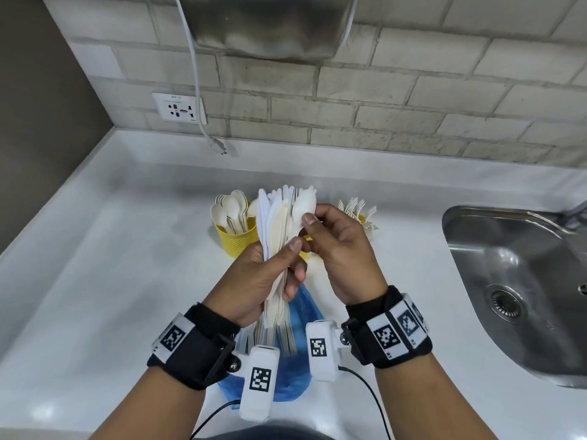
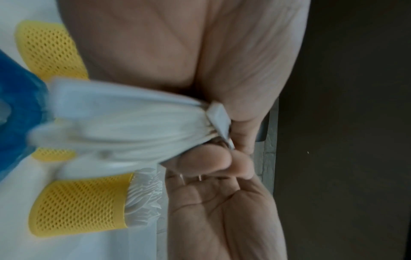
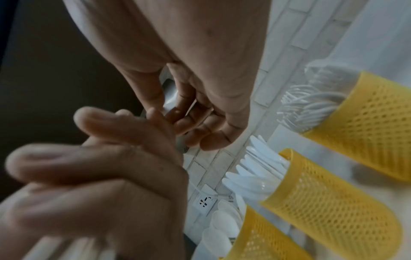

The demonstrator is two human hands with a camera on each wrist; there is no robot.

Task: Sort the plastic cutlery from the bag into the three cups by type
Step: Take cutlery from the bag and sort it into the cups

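Note:
My left hand (image 1: 286,265) grips a fanned bundle of white and cream plastic cutlery (image 1: 276,223) upright above the counter; its handles (image 2: 124,126) show in the left wrist view. At the top right of that bundle, my right hand (image 1: 309,230) pinches a white spoon (image 1: 303,203) between thumb and fingers. Three yellow mesh cups stand behind: one with spoons (image 1: 236,236), one with knives (image 3: 329,202) hidden behind my hands in the head view, one with forks (image 1: 357,211). A blue plastic bag (image 1: 298,315) lies on the counter beneath my wrists.
A steel sink (image 1: 524,281) is set into the white counter (image 1: 111,265) at the right. On the brick wall are a socket (image 1: 179,108) and a hanging white cable with a plug (image 1: 219,146). A metal appliance (image 1: 270,23) hangs overhead.

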